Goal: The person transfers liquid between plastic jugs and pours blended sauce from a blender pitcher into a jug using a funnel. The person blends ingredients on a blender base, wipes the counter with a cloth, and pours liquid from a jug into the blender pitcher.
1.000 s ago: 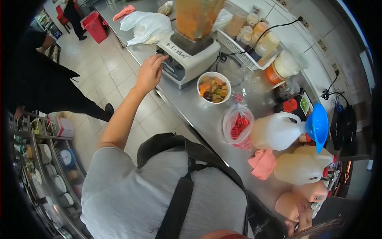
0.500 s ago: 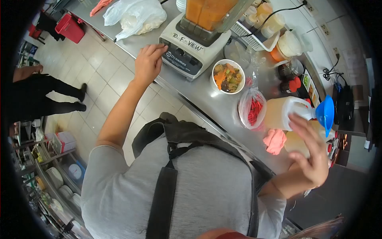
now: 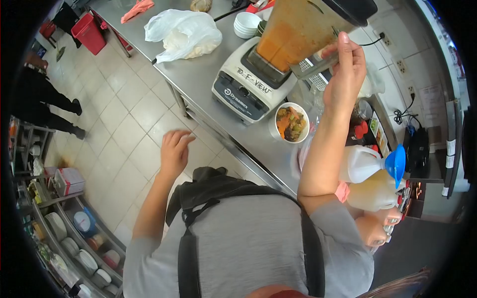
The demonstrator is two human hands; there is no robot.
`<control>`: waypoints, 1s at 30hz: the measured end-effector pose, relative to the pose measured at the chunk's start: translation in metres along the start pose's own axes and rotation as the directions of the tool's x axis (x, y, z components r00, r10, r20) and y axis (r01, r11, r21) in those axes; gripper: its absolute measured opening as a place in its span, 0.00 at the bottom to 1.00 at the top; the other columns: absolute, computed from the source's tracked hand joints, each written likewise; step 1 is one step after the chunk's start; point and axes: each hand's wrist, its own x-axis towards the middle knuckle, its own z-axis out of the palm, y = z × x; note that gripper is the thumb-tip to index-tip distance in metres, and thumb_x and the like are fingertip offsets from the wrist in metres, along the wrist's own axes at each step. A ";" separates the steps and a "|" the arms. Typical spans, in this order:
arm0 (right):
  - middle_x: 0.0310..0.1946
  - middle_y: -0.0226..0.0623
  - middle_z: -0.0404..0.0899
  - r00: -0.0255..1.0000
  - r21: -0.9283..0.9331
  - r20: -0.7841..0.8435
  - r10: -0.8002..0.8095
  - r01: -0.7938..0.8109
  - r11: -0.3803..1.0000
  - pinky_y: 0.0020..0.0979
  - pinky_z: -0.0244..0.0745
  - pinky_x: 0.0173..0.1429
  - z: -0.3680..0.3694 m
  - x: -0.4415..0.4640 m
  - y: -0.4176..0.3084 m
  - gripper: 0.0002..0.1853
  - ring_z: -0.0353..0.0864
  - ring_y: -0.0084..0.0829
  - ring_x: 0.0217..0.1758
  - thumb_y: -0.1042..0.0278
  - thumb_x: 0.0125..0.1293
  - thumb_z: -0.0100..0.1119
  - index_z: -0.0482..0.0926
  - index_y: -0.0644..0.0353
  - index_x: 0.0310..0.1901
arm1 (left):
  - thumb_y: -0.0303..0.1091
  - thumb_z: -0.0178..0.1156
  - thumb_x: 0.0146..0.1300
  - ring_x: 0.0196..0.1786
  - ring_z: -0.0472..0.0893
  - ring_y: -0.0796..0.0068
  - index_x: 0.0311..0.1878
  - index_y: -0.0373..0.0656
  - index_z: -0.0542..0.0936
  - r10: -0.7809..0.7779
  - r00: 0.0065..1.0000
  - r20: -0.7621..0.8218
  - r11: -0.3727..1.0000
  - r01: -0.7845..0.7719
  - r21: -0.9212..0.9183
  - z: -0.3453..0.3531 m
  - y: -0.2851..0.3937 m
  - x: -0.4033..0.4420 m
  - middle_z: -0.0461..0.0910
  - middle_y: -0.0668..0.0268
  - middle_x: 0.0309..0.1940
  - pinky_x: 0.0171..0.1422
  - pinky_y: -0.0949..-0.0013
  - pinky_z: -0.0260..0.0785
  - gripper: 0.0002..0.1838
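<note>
A blender stands on the steel counter; its white base [image 3: 253, 85] is marked "F-VIEW" and "Dynamex". The clear jar [image 3: 293, 35] holds orange liquid and has a black lid [image 3: 352, 10] on top. My right hand [image 3: 345, 69] is closed around the jar's handle, which it partly covers. Over the floor, in front of the counter edge, my left hand [image 3: 176, 149] hangs with fingers loosely bent and apart, holding nothing. Beside the base is a white tub [image 3: 301, 110] of cut cooked vegetables.
A white plastic bag [image 3: 186, 34] and stacked white bowls [image 3: 246, 25] sit left of the blender. To the right are jugs [image 3: 360, 164], one with a blue funnel [image 3: 396, 163]. Another person in dark trousers [image 3: 42, 99] stands across the aisle, near shelves [image 3: 74, 233].
My left hand has left the blender's control panel and dropped back over the floor. My right hand has moved from beside the jugs up to the jar handle. The view has shifted.
</note>
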 end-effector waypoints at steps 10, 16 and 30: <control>0.14 0.22 0.58 0.938 0.338 -0.333 0.099 0.021 0.941 0.22 0.49 0.23 0.042 -0.006 0.008 0.21 0.54 0.16 0.17 0.52 0.62 0.60 0.63 0.52 0.20 | 0.15 0.54 0.46 0.42 0.76 0.62 0.34 0.41 0.79 -0.216 0.973 -0.076 0.973 0.222 0.069 -0.053 -0.014 -0.076 0.79 0.63 0.36 0.46 0.62 0.67 0.13; 0.15 0.23 0.55 0.957 0.356 -0.283 -0.055 0.158 0.921 0.24 0.46 0.24 0.014 0.002 -0.048 0.23 0.49 0.18 0.18 0.52 0.64 0.57 0.60 0.53 0.18 | 0.13 0.55 0.47 0.42 0.77 0.61 0.35 0.40 0.80 -0.167 0.970 -0.176 0.985 0.172 0.016 -0.092 0.002 -0.017 0.80 0.62 0.36 0.49 0.63 0.68 0.14; 0.17 0.19 0.61 0.935 -0.408 -0.307 -0.177 0.039 0.912 0.19 0.43 0.22 -0.190 -0.151 -0.209 0.18 0.52 0.11 0.17 0.53 0.63 0.60 0.74 0.63 0.35 | 0.11 0.60 0.50 0.53 0.76 0.60 0.55 0.29 0.72 0.640 0.633 -0.435 0.376 -0.752 -0.541 -0.084 0.230 0.221 0.76 0.51 0.51 0.63 0.60 0.64 0.25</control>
